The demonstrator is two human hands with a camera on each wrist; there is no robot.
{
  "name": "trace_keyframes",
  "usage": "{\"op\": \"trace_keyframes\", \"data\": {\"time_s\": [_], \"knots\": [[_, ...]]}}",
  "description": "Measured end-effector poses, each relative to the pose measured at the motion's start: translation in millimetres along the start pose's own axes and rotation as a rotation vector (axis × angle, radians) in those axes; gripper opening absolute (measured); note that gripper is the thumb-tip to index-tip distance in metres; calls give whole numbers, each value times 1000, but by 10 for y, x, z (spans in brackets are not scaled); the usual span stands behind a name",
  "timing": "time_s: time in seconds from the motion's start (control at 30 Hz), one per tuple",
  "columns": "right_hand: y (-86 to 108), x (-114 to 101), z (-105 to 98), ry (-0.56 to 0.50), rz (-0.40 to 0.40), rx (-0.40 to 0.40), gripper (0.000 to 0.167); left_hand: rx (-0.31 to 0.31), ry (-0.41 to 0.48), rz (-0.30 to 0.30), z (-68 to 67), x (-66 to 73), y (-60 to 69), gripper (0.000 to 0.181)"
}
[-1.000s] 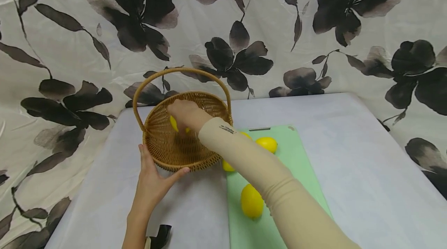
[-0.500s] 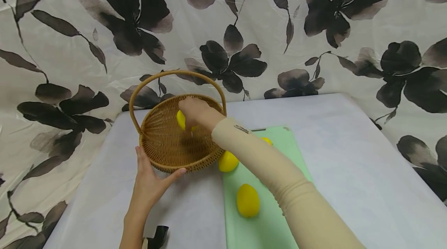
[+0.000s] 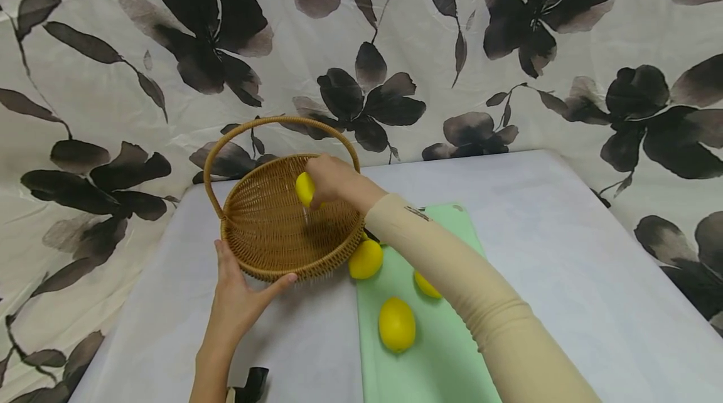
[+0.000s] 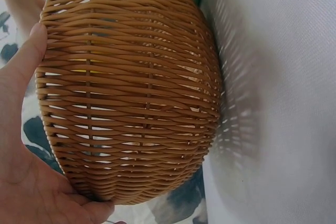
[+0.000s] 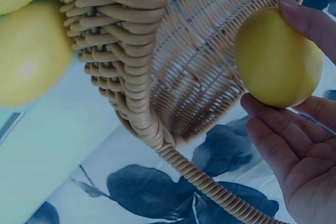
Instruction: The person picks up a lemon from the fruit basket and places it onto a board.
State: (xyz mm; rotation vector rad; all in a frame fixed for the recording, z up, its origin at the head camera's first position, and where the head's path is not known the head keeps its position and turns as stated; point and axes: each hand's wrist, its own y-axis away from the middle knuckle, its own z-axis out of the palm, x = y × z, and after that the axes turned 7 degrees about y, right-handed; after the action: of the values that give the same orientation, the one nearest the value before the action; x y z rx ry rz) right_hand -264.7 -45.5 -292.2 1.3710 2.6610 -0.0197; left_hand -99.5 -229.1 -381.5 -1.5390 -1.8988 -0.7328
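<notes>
My left hand (image 3: 237,302) grips the near left side of a brown wicker basket (image 3: 271,227), thumb on its rim and fingers along its side. The basket leans, its mouth facing me. Inside the mouth, my right hand (image 3: 334,182) pinches a yellow lemon (image 3: 305,189). In the right wrist view the thumb and fingertips hold this lemon (image 5: 278,59) from opposite sides, apart from the wicker. The left wrist view shows the woven outer wall (image 4: 131,87) with the left thumb at its edge. No other lemon shows inside the basket.
A pale green cutting board (image 3: 384,371) lies right of the basket. On it are a near lemon (image 3: 397,324), a lemon (image 3: 366,258) close to the basket's rim, and another lemon (image 3: 426,285) partly behind the right sleeve (image 3: 463,277). The arched basket handle (image 3: 282,119) stands up behind.
The right hand, with its lemon, has shifted rightward across the basket's mouth toward the right rim. The left hand keeps its place on the basket. The head view has turned slightly.
</notes>
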Motion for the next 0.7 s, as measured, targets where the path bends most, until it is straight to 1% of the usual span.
{"op": "trace_keyframes", "data": {"time_s": [0.2,0.4,0.57,0.7], "knots": [[79,16,-17,12,9,7,50,-8,-10,-1,-2,-7,-13,136],[194,57,-35,20,1,26,56,-13,-11,4,-5,-7,-16,136],[299,89,-38,6,1,47,61,-9,-11,8,-6,-4,-26,137],[371,101,-17,-1,-10,59,64,-9,-5,-1,-6,-6,-26,136]]}}
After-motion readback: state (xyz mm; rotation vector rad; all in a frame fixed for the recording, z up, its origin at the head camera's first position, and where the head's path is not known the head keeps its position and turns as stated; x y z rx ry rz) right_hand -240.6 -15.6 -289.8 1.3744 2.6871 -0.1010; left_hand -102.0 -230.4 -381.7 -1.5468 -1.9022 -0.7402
